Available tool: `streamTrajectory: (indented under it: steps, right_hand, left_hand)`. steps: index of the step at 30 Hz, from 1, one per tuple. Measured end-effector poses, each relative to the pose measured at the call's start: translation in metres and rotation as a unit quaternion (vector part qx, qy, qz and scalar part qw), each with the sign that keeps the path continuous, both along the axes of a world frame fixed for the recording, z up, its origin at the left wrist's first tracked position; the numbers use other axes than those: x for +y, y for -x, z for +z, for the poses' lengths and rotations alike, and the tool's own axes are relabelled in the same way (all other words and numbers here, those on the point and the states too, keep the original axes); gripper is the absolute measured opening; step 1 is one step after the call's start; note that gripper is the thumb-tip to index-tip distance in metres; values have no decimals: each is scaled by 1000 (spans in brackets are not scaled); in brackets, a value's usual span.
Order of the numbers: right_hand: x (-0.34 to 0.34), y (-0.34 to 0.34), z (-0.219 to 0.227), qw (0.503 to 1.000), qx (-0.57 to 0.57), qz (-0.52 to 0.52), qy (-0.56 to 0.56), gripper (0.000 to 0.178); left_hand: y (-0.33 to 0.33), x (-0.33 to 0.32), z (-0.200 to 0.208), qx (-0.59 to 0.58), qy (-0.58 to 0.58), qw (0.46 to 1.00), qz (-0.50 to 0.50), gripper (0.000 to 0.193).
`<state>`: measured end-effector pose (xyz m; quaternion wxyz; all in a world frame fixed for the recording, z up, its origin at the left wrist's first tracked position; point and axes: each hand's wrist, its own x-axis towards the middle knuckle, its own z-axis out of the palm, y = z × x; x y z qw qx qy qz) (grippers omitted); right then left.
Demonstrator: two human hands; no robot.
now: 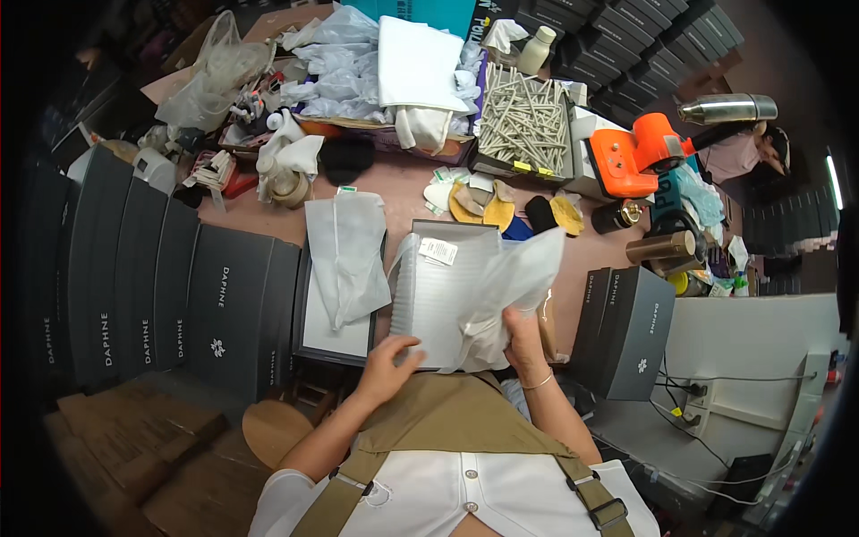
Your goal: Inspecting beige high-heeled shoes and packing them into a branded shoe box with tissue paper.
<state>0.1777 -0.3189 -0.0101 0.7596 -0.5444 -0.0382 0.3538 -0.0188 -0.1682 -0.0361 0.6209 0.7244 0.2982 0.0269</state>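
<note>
The right hand (523,345) is raised above the near edge of the desk (407,183). Its fingers are closed around the lower end of a white translucent dust bag (514,282), which fans upward and to the right from the grip. The left hand (386,367) rests on the near left corner of an open grey shoebox (438,300). Its fingers are spread and curled over the box edge, pressing on it rather than enclosing it. The shoebox sits at the near edge of the desk, directly in front of the person, and the dust bag partly covers its right side. A white tag (438,251) lies at the far edge of the box interior.

Just left of the shoebox, a second open box (309,336) holds another white dust bag (347,255) draped across it. A row of closed dark grey shoeboxes (152,286) stands along the left edge of the desk. Two more closed dark grey shoeboxes (626,331) stand near the right hand, at the near right edge.

At the far side of the desk, a tray of pale cylindrical sticks (523,121) sits beside a heap of white bags (376,72). An orange power tool (635,152) lies toward the far right corner, with a steel flask (727,109) beyond it. Tan insoles (483,206) lie between the tray and the open shoebox.
</note>
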Motion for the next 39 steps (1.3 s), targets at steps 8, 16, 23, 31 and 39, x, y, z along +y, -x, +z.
streamTrajectory:
  steps: [8,16,23,31,39]
  right_hand:
    - [29,33,-140,770,-473,290,317,65]
    - [18,9,-119,891,-229,298,254,51]
    - [52,54,-159,803,-352,428,219,42]
    - [-54,-8,-38,814,-466,-17,347,52]
    - [-103,-24,-115,866,-210,-84,446,45]
  left_hand:
    - [50,-53,-143,117,502,742,428,33]
    - [-1,-43,-4,-169,-139,952,213,10]
    - [-8,-17,-19,-147,-250,934,-209,20]
    - [-50,11,-29,-28,-411,875,-252,70]
    - [-107,7,-82,71,-402,848,-338,71]
